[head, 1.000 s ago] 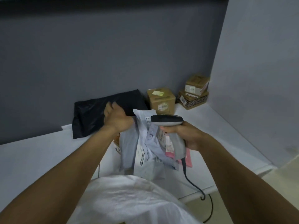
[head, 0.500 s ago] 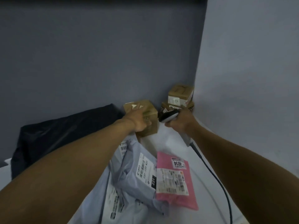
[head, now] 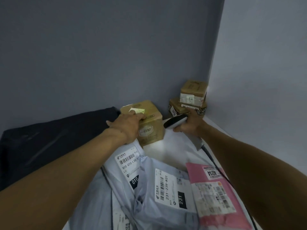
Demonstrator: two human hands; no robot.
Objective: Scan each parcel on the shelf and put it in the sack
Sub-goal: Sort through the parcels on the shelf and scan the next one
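Observation:
My left hand (head: 128,125) grips a small brown cardboard box (head: 149,128) from above and its left side, near the back of the white shelf (head: 174,146). My right hand (head: 191,124) holds a grey handheld scanner (head: 175,122) just right of the box, its head pointing at the box. A bright spot of light falls on the shelf below the box. Grey mailer bags with barcode labels (head: 149,188) and a pink mailer (head: 214,193) lie in front of me. The sack is out of view.
Two more brown boxes (head: 191,100) are stacked in the back right corner. A black bag (head: 49,140) lies at the left against the grey wall. The scanner's cable (head: 221,171) trails over the pink mailer. A pale side wall closes off the right.
My left hand left the grey mailers and reached forward to take the brown box. My right hand carried the scanner forward beside it. My view moved closer to the shelf corner.

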